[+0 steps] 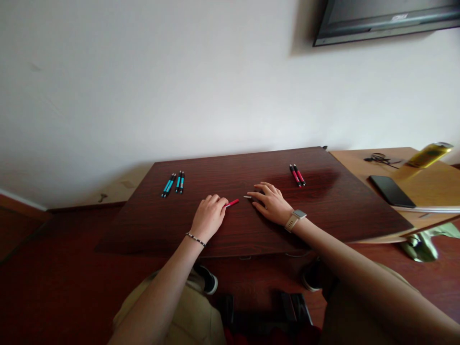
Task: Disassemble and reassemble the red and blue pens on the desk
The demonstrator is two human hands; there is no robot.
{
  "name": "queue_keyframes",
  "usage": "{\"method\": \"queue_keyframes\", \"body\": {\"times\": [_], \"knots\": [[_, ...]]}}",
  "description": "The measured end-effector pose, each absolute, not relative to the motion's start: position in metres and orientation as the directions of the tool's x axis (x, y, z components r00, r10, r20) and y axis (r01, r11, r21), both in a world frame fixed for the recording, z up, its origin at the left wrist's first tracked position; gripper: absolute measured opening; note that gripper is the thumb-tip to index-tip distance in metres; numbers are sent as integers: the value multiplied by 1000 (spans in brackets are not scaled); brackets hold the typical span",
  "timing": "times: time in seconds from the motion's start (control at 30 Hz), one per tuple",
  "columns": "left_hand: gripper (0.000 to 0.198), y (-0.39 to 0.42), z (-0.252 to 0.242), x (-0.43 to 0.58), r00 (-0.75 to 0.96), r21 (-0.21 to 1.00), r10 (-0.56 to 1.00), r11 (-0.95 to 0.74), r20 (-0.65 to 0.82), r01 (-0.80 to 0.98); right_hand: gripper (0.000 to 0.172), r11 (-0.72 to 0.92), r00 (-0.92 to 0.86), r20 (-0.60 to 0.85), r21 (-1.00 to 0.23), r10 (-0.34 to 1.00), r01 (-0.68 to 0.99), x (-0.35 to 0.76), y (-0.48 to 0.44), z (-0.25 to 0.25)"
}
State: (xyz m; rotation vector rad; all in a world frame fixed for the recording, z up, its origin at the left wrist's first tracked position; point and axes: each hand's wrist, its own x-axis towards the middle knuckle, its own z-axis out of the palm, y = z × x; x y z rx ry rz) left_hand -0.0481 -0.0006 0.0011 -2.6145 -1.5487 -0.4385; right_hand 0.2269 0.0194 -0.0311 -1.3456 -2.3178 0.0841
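My left hand (210,213) is closed around a red pen piece (232,203), whose end sticks out to the right past the thumb and fingers. Palm down over the dark wooden table, my right hand (270,203) has its fingers spread. A small, thin white piece (247,197) lies at its index fingertip; whether the finger presses on it I cannot tell. Two red and black pens (297,176) lie side by side beyond my right hand. On the left, blue and black pens lie in two pairs, one pair (168,185) beside the other (180,182).
The dark table (230,165) stands against a white wall. At its right, a lighter cabinet (427,184) bears a black phone (391,190), a coiled black cable (383,159) and a yellow can (429,155). A screen (388,21) hangs above.
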Motion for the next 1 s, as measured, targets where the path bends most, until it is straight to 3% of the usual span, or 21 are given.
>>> {"method": "queue_keyframes", "body": {"times": [0.5,0.8,1.0], "knots": [[21,21,0,-24,492,81,828,-528,268,845,38,516,-426,334,-260,841,816,223,20,-31],[21,22,-1,-20,531,124,801,-578,275,807,15,408,-284,371,-317,884,856,232,18,-23],[20,20,-3,-12,548,139,788,-598,281,790,17,408,-272,377,-348,885,844,229,19,-24]]}}
